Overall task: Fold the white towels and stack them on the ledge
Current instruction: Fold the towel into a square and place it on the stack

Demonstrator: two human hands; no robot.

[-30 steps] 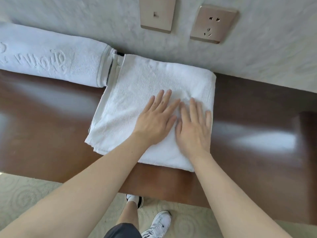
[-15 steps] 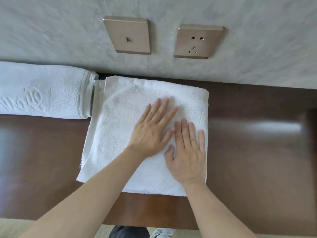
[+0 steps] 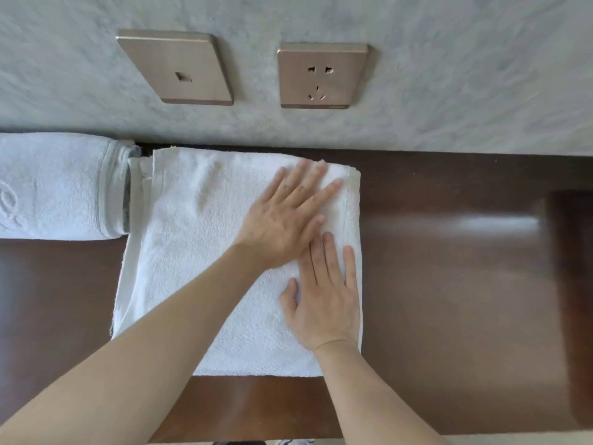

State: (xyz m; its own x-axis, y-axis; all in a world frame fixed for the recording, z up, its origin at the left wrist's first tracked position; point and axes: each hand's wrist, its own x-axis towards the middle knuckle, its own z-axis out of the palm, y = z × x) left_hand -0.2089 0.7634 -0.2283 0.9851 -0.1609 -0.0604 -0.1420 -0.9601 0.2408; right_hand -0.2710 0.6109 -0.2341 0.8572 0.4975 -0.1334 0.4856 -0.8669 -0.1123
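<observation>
Both palms pressed flat, fingers straight: left hand (image 3: 282,220), right hand (image 3: 324,300) smoothing folded towel (image 3: 192,252) on ledge (image 3: 449,284) (smoothing step); next probably another fold.

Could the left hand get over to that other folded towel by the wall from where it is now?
Probably yes. The left hand lies flat on the towel; the other folded towel sits just beyond it, nothing between.

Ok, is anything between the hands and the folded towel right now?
Nothing visible. The left hand and right hand both lie flat on the folded towel, which sits on the ledge beside the rolled towel.
</observation>
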